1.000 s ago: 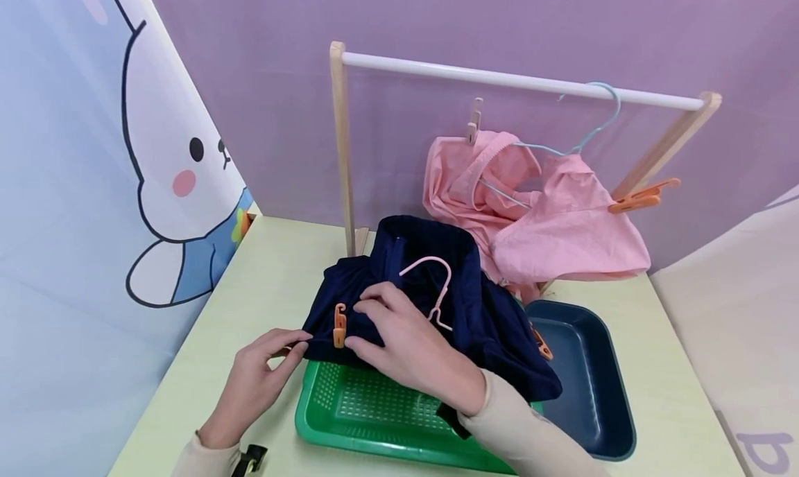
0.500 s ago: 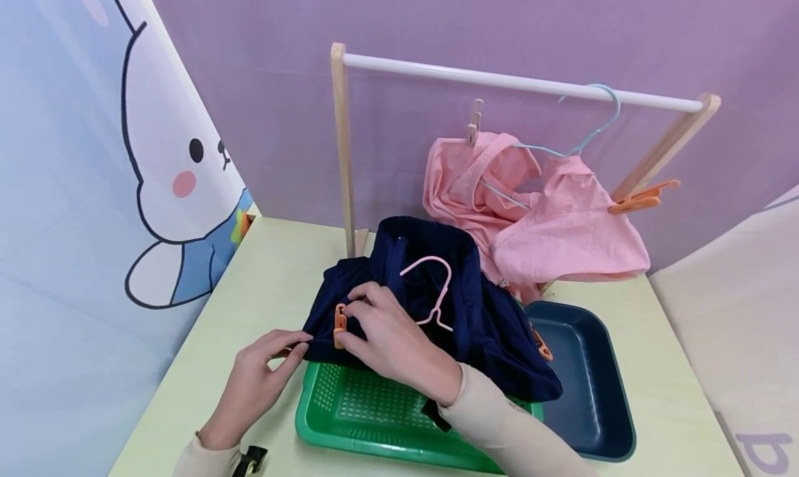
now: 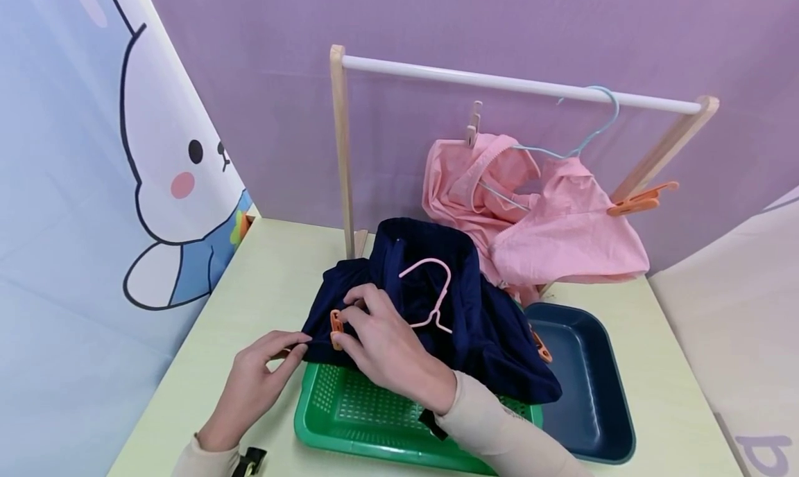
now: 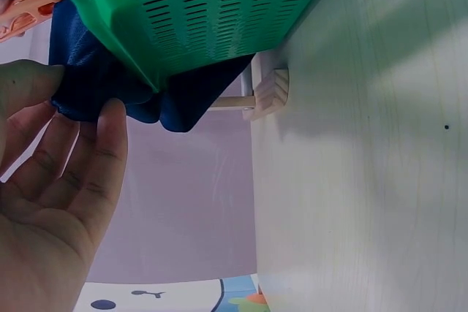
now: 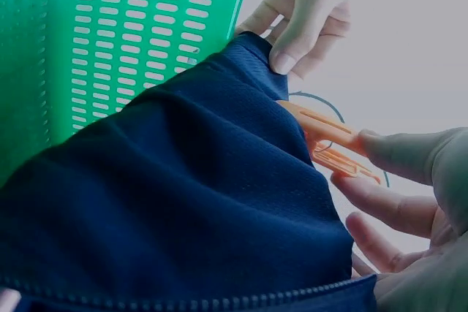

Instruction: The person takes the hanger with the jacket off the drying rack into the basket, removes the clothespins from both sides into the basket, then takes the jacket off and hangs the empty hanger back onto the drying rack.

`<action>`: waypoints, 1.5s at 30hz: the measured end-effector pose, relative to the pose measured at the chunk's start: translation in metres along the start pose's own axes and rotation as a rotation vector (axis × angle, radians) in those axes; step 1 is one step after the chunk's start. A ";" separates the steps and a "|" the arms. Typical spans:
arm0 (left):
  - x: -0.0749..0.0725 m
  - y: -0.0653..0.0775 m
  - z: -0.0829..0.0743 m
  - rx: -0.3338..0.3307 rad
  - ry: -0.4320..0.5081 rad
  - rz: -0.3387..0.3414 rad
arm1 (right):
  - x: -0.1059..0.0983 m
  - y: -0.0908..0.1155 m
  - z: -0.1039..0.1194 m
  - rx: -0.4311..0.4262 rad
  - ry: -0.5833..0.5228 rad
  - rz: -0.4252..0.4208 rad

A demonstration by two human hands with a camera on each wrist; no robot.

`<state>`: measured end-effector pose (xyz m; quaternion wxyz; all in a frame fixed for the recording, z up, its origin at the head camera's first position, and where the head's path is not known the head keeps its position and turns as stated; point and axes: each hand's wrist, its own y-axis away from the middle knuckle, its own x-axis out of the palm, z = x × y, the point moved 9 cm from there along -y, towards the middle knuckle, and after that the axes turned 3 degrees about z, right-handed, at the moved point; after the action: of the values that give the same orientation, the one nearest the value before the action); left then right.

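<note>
A navy zip jacket (image 3: 499, 345) lies draped over the green basket (image 3: 374, 449), with a pink hanger's (image 3: 447, 283) hook sticking up at its collar. My left hand (image 3: 259, 380) pinches the jacket's left edge between thumb and fingers. Just beside it, my right hand (image 3: 393, 349) pinches an orange clothespin (image 5: 325, 133) by its handles, thumb on one side and index finger on the other. The clothespin's nose meets the navy cloth in the right wrist view. A second orange clothespin (image 3: 540, 344) is on the jacket's right side.
Behind the jacket stands a wooden rack with a white rail (image 3: 499, 82). From it hangs a pink garment (image 3: 574, 234) on a light blue hanger (image 3: 602, 127), with a beige clothespin (image 3: 473, 125) and an orange clothespin (image 3: 643, 200). A dark blue tray (image 3: 587, 373) sits right of the basket.
My right hand has moved left onto the orange clothespin and now pinches it; the clothespin has shifted slightly left. The left hand has kept its pinch on the jacket's edge.
</note>
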<state>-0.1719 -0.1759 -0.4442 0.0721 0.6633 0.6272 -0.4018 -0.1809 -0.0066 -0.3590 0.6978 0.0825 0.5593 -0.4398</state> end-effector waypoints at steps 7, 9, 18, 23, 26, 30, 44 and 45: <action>0.000 0.000 0.000 0.000 -0.003 0.000 | -0.012 0.001 0.003 -0.014 0.002 -0.058; 0.001 0.000 0.001 -0.003 -0.002 0.003 | -0.017 0.002 0.004 -0.016 0.003 -0.059; 0.002 0.000 0.001 -0.002 0.004 0.001 | -0.050 0.023 0.008 -0.047 -0.017 -0.084; 0.003 0.000 0.002 -0.019 0.000 0.009 | -0.073 0.038 0.004 -0.069 -0.018 -0.138; 0.002 0.000 0.003 -0.030 -0.003 0.010 | -0.085 0.046 -0.001 -0.055 -0.028 -0.167; 0.002 0.000 0.002 -0.037 0.001 0.008 | -0.098 0.058 -0.013 -0.023 -0.046 -0.194; 0.002 0.000 0.004 -0.032 0.013 0.011 | -0.149 0.119 -0.077 0.195 -0.004 -0.321; 0.002 0.000 0.004 -0.032 0.014 0.012 | -0.152 0.124 -0.083 0.216 0.005 -0.333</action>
<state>-0.1738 -0.1767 -0.4477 0.0805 0.6686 0.6302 -0.3866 -0.1503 0.1978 -0.3064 0.6011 0.0646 0.5165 -0.6064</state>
